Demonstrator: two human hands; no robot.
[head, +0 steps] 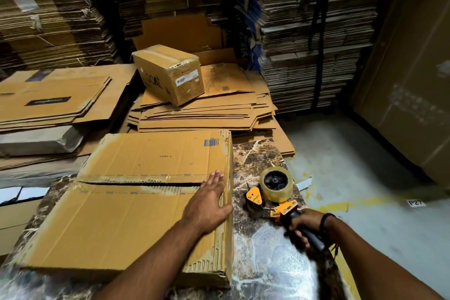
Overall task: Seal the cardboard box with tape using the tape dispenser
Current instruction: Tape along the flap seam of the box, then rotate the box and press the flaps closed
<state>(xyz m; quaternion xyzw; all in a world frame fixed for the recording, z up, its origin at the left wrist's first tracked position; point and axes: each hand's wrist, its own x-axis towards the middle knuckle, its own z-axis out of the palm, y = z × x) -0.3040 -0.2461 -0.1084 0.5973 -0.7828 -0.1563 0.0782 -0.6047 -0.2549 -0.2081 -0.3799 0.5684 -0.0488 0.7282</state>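
Note:
A large brown cardboard box [126, 214] lies on a dark marbled table [258, 161], its two top flaps meeting at an open seam across the middle. My left hand [209, 200] rests flat, palm down, on the near flap by the box's right edge, just below the seam. To the right of the box, an orange tape dispenser [275, 195] with a clear tape roll sits low over the table. My right hand [304, 226] is closed around its black handle.
A small taped box [170, 73] stands on a pile of flattened cartons [204, 112] behind the table. Tall stacks of flat cardboard [314, 31] fill the back. More flat sheets [53, 100] lie at left. Grey concrete floor [365, 165] lies at right.

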